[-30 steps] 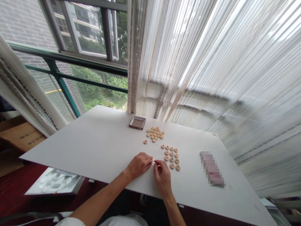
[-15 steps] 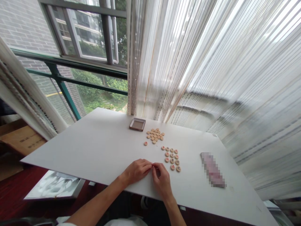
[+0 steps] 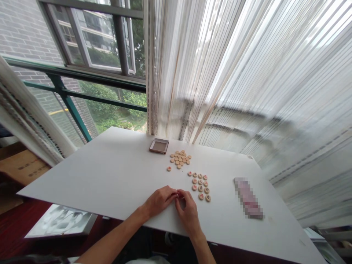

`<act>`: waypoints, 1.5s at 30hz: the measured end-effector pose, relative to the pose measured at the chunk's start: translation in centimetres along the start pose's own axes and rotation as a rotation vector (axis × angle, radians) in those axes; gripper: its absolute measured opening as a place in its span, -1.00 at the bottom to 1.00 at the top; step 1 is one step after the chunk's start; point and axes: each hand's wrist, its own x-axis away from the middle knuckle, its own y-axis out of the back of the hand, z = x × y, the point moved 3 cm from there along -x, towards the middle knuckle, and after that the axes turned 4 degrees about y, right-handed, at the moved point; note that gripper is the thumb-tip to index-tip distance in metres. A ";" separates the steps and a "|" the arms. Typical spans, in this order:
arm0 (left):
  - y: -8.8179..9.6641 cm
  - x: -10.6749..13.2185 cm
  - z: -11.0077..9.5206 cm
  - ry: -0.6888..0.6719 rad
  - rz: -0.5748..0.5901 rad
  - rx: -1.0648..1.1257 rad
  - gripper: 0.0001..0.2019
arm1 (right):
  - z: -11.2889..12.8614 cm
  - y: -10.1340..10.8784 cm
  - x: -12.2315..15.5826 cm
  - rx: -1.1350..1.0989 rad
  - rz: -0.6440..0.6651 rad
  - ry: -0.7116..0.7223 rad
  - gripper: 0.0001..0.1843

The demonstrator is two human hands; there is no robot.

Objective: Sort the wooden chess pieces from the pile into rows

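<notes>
My left hand [image 3: 161,200] and my right hand [image 3: 187,209] meet at the fingertips above the near edge of the white table [image 3: 118,168]. The fingers of both are pinched together; whatever lies between them is too small or hidden to name. Just right of my right hand, several round wooden Chinese chess pieces [image 3: 200,182] lie face up in rough rows, with red and dark characters. Farther back sits a cluster of plain-side-up pieces [image 3: 180,159]. One red-marked piece [image 3: 169,168] rests alone to the left of the rows.
A shallow square box [image 3: 159,146] stands near the table's back edge. On the right lies a pixelated pinkish object [image 3: 249,198]. Striped curtains [image 3: 176,73] hang behind the table, beside a window. A white moulded tray [image 3: 59,220] is below the left edge.
The camera view has shifted slightly. My hands stay together at nearly the same place, with a small change in the right fingers. The pieces on the table have not moved.
</notes>
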 end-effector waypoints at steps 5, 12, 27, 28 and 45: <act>0.5 -0.3 -0.4 0.277 -0.032 0.323 -0.77 | 0.2 0.0 -0.1 0.012 0.002 -0.002 -0.73; 0.7 -0.7 -0.6 0.380 -0.042 0.471 -0.72 | 0.2 0.0 -0.1 -0.030 0.008 -0.033 -0.85; -0.1 -0.3 0.1 0.397 0.025 0.665 -0.67 | -0.3 0.2 0.0 -0.164 -0.028 -0.088 -0.75; -0.2 -0.3 0.2 0.400 0.024 0.681 -0.67 | -0.4 0.2 0.0 -0.166 -0.021 -0.092 -0.74; -0.1 -0.1 -0.1 0.378 -0.024 0.542 -0.74 | -0.4 0.6 -0.4 -0.164 0.007 -0.080 -0.69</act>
